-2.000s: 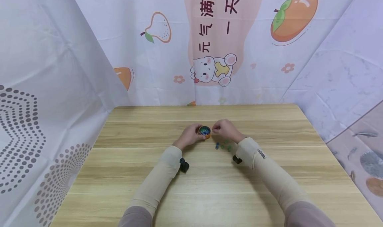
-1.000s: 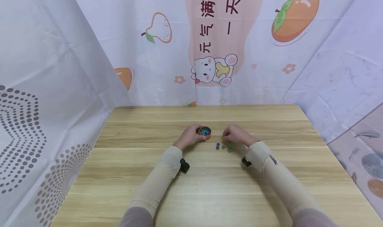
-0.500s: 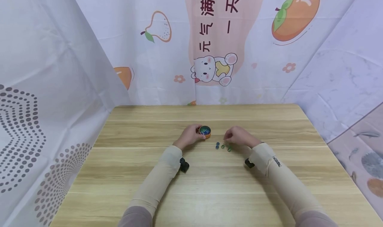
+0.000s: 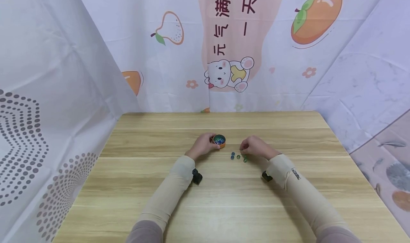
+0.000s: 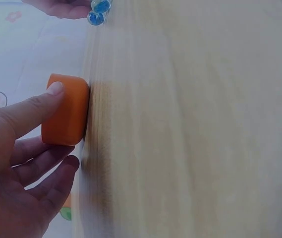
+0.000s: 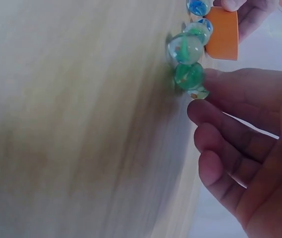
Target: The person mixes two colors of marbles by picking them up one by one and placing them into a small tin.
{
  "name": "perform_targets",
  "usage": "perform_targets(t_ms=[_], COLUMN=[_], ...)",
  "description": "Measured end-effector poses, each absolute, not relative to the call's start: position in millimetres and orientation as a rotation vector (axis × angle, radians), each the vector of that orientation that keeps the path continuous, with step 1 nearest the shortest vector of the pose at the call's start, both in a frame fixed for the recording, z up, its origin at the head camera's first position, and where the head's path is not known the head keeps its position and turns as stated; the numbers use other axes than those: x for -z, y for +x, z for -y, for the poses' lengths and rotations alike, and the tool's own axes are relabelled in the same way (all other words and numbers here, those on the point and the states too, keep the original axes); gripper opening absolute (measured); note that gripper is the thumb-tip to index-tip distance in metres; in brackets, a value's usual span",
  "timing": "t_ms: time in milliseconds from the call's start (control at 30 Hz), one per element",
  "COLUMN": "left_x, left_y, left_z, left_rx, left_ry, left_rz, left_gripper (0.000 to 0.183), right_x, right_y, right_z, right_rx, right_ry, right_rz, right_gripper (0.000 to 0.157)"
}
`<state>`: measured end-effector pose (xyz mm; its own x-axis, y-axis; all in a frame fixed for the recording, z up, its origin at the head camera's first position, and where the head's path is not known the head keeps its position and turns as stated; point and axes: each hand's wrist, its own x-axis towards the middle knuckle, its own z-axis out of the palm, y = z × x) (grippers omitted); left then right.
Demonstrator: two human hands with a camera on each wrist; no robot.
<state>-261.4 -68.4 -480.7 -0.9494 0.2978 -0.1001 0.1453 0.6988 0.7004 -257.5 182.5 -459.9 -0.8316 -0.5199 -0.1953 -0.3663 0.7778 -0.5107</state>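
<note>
My left hand grips a small round orange container by its side, thumb on the near wall and fingers behind. Several blue and green marbles lie inside it. To its right, my right hand is low over the table. In the right wrist view, its thumb and index finger pinch a small glass marble, partly hidden by the fingertips. Beside that hand lie loose marbles: blue ones nearer the container, a green one and another green marble close to the fingers.
The wood-grain table extends well in front of and to both sides of the hands. A printed curtain hangs along its back edge, with more cloth at the left and right. Black wrist cameras sit under both forearms.
My right hand has moved from beside the container's rim rightward and down to the loose marbles, and has stayed nearly still over the last half second. The left hand keeps holding the container in place.
</note>
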Motion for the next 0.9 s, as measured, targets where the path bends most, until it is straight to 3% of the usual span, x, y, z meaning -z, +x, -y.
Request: perform_targets(t_ms=[900], left_x=[484.5], left_y=[-261.0], left_z=[69.3], left_rx=[-1.087], left_ry=[0.363], left_rz=[-2.711], left_gripper=[0.057], right_x=[456.0], right_y=[-259.4], right_z=[-172.8], right_rx=[0.728], right_ry=[-0.657], right_rz=[-2.668], right_gripper=[0.009])
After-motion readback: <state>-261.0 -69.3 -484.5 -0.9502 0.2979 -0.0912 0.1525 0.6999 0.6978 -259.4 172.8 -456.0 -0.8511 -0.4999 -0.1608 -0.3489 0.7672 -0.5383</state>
